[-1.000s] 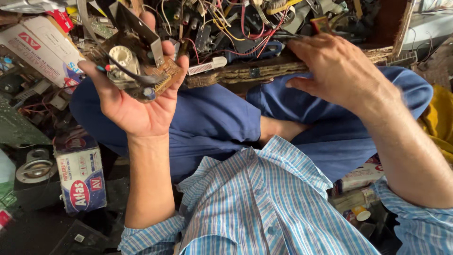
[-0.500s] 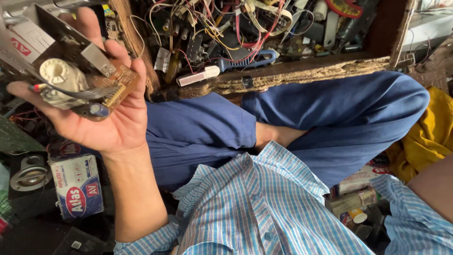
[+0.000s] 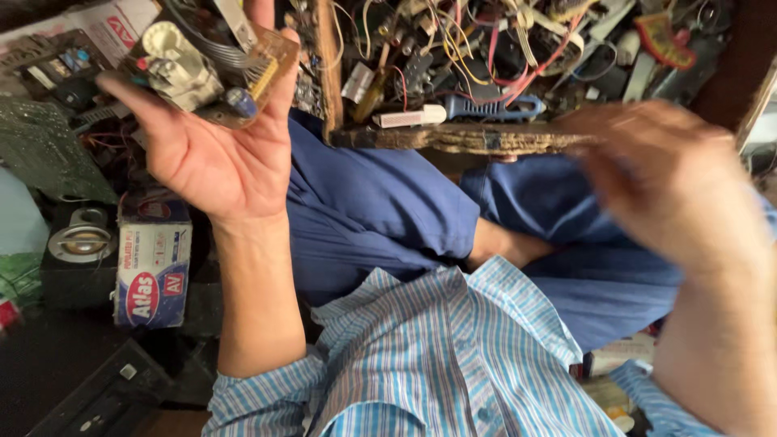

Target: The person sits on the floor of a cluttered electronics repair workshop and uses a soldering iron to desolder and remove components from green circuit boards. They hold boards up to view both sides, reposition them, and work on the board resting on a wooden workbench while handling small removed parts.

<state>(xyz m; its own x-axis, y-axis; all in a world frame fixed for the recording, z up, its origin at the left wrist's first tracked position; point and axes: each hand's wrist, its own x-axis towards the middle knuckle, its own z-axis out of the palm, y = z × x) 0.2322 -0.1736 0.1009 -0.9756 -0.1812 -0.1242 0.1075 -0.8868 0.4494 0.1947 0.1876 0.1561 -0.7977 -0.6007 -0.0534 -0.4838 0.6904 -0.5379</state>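
Circuit board (image 3: 212, 69), brown and fitted with a cream round part, a blue capacitor and a grey ribbon lead, lies in the raised left hand (image 3: 212, 154). Palm faces up; thumb and fingers curl around the board's edges, grasping it at the 10 o'clock corner of the view.

Step in hand, as judged: inspection of the held board, component side toward the camera. Any further handling calls for a steady grip at the board edges, clear of the ribbon lead.

Right hand (image 3: 676, 186) is at 3 o'clock, motion-blurred, fingers loosely spread; nothing shows in it, though the blur prevents certainty. It is well apart from the board, just below the wooden tray (image 3: 453, 139) of tangled wires and parts at 12 o'clock.
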